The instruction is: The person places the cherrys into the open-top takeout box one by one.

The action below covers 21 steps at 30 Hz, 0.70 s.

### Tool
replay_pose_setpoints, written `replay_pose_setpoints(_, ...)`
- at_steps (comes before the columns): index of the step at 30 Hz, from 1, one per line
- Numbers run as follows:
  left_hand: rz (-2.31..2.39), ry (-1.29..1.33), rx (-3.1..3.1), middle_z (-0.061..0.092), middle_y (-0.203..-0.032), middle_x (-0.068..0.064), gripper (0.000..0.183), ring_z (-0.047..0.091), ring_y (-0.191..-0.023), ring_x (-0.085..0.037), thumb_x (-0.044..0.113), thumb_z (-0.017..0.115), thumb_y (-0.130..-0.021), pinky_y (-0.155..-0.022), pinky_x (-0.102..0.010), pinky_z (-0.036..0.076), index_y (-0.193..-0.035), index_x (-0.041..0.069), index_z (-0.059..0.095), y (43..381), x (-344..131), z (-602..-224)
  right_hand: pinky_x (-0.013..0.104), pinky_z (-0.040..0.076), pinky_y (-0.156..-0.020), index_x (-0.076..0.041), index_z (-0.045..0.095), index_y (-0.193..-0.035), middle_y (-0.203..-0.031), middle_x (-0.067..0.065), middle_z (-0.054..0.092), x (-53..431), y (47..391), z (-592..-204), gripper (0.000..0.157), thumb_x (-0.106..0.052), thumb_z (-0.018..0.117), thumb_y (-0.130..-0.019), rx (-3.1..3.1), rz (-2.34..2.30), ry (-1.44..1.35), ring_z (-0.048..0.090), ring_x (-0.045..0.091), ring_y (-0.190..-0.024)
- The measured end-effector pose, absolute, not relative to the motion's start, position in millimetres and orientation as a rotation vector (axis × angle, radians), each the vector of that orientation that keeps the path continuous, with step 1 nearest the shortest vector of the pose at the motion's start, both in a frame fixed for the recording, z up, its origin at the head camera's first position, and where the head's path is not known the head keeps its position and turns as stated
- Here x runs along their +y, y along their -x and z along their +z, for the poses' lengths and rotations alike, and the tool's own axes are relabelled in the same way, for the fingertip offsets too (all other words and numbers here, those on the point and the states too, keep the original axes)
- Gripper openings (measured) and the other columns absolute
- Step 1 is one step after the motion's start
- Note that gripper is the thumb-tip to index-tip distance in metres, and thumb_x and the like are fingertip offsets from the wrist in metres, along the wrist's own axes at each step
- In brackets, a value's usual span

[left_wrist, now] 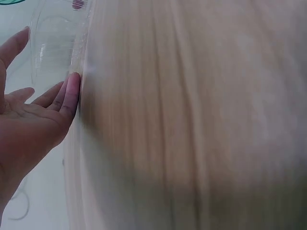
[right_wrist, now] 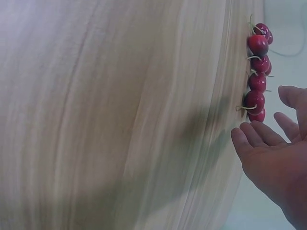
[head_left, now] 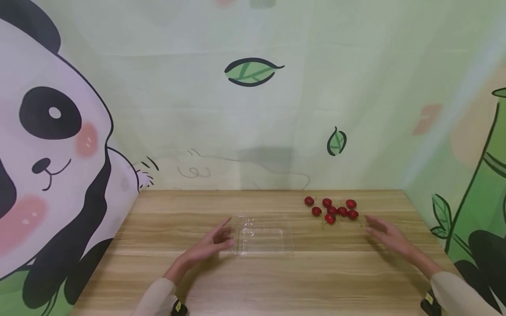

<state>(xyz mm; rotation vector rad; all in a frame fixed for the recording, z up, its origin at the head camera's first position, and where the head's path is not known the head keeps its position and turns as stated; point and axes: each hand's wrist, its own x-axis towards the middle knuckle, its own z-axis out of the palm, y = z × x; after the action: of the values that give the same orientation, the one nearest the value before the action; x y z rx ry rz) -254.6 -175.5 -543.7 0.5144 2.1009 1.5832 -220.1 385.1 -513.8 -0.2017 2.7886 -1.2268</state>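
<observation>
- We see a printed cloth backdrop in pale green (head_left: 178, 96) rising behind the table, with a black-and-white panda (head_left: 55, 145) at left and green bamboo (head_left: 480, 206) at right.
- The light-brown wood-grained table (head_left: 253, 283) carries everything; its streaked grain runs from side to side in the head view.
- Eight glossy, round, dark-red cherries with thin stems (head_left: 331, 210) lie towards the far edge, right of centre — some bunched close, others slightly apart.
- A clear, thin-walled, rectangular plastic container (head_left: 264, 241) rests left of the cherries and nearer to us, its edges catching the light.
- The left hand (head_left: 207, 245) is at the container's left edge, its grip released, fingers extended; we cannot tell whether they touch the plastic.
- The right hand (head_left: 389, 237) hovers just right of the cherries — its grip is released too, fingers loosely stretched.
- Pale sleeves (head_left: 156, 296) cover both forearms, with dark wrist devices (head_left: 430, 303) beneath.
</observation>
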Motion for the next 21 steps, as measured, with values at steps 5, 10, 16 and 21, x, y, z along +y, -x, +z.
replay_pose_setpoints(5, 1.58, -0.516, 2.076, 0.021, -0.169, -0.021, 0.088, 0.031, -0.151, -0.044, 0.026, 0.063, -0.102, -0.123, -0.065, 0.023, -0.166, 0.021, 0.004, 256, -175, -546, 0.065, 0.043, -0.109, 0.014, 0.036, -0.15, -0.149, 0.04, 0.043, 384, 224, -513, 0.057, -0.023, 0.05, -0.108, 2.804, -1.211, 0.227, 0.047, 0.057, -0.134)
replay_pose_setpoints(10, 1.579, -0.514, 2.063, 0.019, -0.17, -0.02, 0.086, 0.028, -0.153, -0.044, 0.023, 0.061, -0.103, -0.123, -0.067, 0.02, -0.166, 0.024, 0.004, 255, -174, -546, 0.062, 0.048, -0.105, 0.014, 0.037, -0.148, -0.145, 0.039, 0.048, 382, 227, -514, 0.057, -0.023, 0.051, -0.108, 2.809, -1.193, 0.197, 0.052, 0.056, -0.13)
replay_pose_setpoints(16, 1.568, -0.529, 2.051, 0.019, -0.17, -0.02, 0.082, 0.026, -0.153, -0.046, 0.022, 0.06, -0.103, -0.123, -0.069, 0.019, -0.166, 0.026, 0.006, 255, -173, -545, 0.058, 0.052, -0.102, 0.015, 0.038, -0.147, -0.143, 0.039, 0.05, 383, 233, -516, 0.057, -0.024, 0.051, -0.108, 2.802, -1.18, 0.149, 0.054, 0.054, -0.128)
replay_pose_setpoints(21, 1.566, -0.529, 2.047, 0.02, -0.169, -0.021, 0.08, 0.025, -0.153, -0.047, 0.023, 0.059, -0.104, -0.122, -0.069, 0.019, -0.166, 0.027, 0.008, 254, -172, -546, 0.049, 0.058, -0.096, 0.017, 0.043, -0.143, -0.138, 0.039, 0.055, 384, 239, -518, 0.053, -0.021, 0.053, -0.107, 2.819, -1.183, 0.106, 0.059, 0.051, -0.123)
